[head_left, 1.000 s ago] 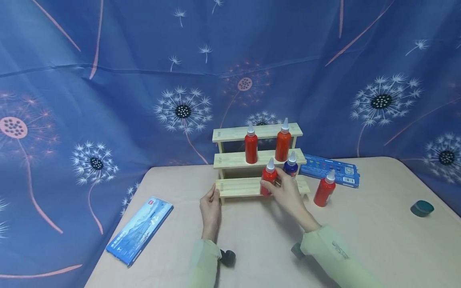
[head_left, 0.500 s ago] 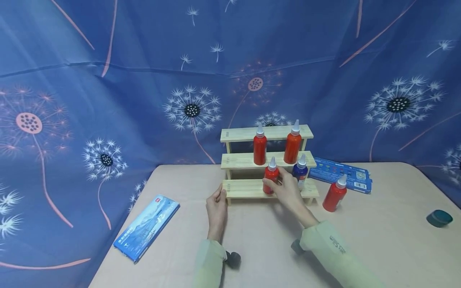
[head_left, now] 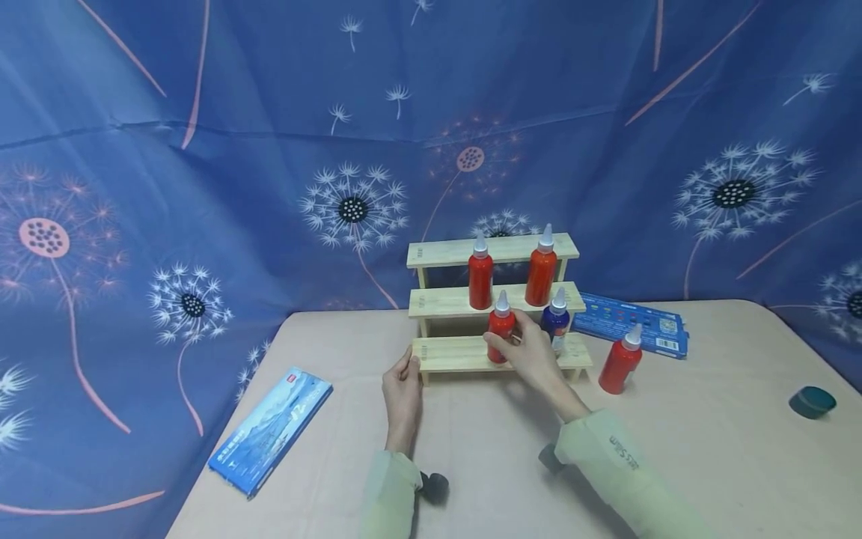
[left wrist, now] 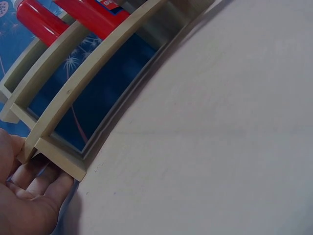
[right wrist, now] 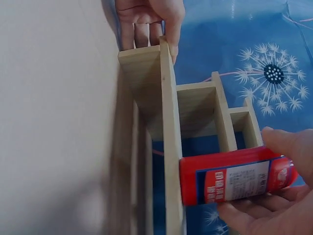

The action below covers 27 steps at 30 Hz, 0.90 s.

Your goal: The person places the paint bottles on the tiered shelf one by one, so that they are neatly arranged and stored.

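Note:
A three-step wooden display stand (head_left: pixel 444 355) stands on the table. My left hand (head_left: pixel 402 397) grips the left end of its lowest step; in the left wrist view the fingers (left wrist: pixel 46 183) curl beneath the board. My right hand (head_left: pixel 532 355) holds a red squeeze bottle (head_left: pixel 500 327) with a clear pointed cap, upright on that step. Its base meets the board in the right wrist view, where the printed label (right wrist: pixel 244 181) shows. Just right of it, partly behind my hand, is a dark blue bottle (head_left: pixel 555 322). Two red-orange bottles, one left (head_left: pixel 480 281) and one right (head_left: pixel 541 275), stand on the middle step.
Another red bottle (head_left: pixel 619 365) stands on the table right of the stand. Behind it lies a flat blue box (head_left: pixel 633 323), and a second blue box (head_left: pixel 269 433) lies at the left. A dark green round object (head_left: pixel 812 402) sits far right. A blue dandelion-print curtain (head_left: pixel 269 187) hangs behind.
The red bottle in my right hand has shifted slightly left along the lowest step, away from the blue bottle. My left hand keeps its grip on the stand. The head view has swung slightly.

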Available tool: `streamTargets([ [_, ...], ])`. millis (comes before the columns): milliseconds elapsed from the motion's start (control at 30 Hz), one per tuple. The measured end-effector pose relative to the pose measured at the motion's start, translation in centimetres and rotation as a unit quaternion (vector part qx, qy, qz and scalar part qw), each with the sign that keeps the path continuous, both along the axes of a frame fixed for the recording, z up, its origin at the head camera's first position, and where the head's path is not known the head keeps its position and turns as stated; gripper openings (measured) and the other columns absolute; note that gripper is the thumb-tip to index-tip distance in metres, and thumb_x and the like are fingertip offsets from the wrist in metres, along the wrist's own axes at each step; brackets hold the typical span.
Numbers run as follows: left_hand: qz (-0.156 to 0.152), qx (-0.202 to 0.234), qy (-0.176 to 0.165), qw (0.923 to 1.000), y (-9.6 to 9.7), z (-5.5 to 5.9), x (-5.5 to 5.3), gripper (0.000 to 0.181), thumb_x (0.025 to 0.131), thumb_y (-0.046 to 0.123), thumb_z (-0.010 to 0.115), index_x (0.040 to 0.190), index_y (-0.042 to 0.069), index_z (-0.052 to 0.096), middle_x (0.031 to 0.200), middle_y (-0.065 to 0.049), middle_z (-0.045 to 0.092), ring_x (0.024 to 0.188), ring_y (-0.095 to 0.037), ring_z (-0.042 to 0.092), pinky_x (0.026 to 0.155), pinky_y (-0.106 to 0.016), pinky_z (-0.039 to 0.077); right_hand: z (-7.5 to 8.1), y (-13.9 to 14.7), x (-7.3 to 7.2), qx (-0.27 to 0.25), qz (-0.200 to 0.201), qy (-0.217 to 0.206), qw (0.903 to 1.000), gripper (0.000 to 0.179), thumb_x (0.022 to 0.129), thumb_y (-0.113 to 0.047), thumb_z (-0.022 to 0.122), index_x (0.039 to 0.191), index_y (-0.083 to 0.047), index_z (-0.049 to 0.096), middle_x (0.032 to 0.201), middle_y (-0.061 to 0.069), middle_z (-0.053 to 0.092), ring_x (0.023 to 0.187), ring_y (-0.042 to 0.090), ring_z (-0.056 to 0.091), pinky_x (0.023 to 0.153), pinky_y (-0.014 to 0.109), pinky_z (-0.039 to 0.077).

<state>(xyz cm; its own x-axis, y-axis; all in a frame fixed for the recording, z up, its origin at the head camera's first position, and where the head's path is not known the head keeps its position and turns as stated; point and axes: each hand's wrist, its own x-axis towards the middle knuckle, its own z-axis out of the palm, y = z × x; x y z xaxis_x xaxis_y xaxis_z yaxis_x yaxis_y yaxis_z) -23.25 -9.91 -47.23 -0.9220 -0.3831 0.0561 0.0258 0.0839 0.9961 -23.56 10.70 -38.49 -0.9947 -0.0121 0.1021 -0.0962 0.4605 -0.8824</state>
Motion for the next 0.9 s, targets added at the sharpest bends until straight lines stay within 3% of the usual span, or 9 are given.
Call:
streamTargets([
  [167,0.000,-0.002,0.005,1.0000,0.0,-0.3,0.2,0.034,0.100,0.011,0.055,0.133,0.001,0.057,0.135,-0.014,0.057,0.133,-0.029,0.047,0.109,-0.041,0.043,1.0,0.0,0.8,-0.015,0.003,0.026,0.9995,0.070,0.090,-0.023,0.071,0.148,-0.004,0.036,0.141,0.020,0.052,0.131,0.035,0.049,0.111,0.050,0.042],
  [367,0.003,0.002,0.001,1.0000,0.0,-0.3,0.3,0.035,0.100,0.012,0.055,0.133,0.002,0.057,0.136,-0.013,0.056,0.134,-0.028,0.046,0.111,-0.042,0.041,3.5,0.5,2.4,-0.042,0.002,0.058,0.9974,0.073,0.091,-0.023,0.071,0.151,-0.008,0.033,0.152,0.015,0.041,0.140,0.031,0.038,0.115,0.045,0.036],
  [500,0.002,0.005,-0.001,1.0000,-0.1,-0.4,0.2,0.034,0.099,0.012,0.055,0.132,0.002,0.057,0.136,-0.012,0.057,0.134,-0.027,0.046,0.111,-0.041,0.041,5.2,1.2,3.5,-0.061,0.008,0.088,0.9942,0.071,0.091,-0.022,0.071,0.151,-0.010,0.035,0.151,0.014,0.043,0.140,0.028,0.039,0.115,0.042,0.036],
  [733,-0.005,0.008,-0.004,0.9999,-0.1,-0.1,0.1,0.035,0.100,0.012,0.055,0.134,0.002,0.056,0.136,-0.011,0.057,0.132,-0.024,0.048,0.107,-0.035,0.045,7.3,3.6,5.1,-0.067,-0.006,0.148,0.9867,0.070,0.091,-0.022,0.071,0.150,-0.007,0.035,0.150,0.013,0.044,0.139,0.026,0.041,0.109,0.022,0.038],
  [900,-0.007,0.007,0.005,0.9999,0.0,0.2,0.2,0.035,0.100,0.011,0.055,0.134,0.001,0.056,0.137,-0.013,0.056,0.132,-0.025,0.048,0.107,-0.036,0.045,8.0,5.9,6.0,-0.057,-0.038,0.180,0.9813,0.070,0.091,-0.019,0.071,0.151,-0.008,0.035,0.149,0.013,0.045,0.138,0.028,0.043,0.104,0.012,0.039],
])
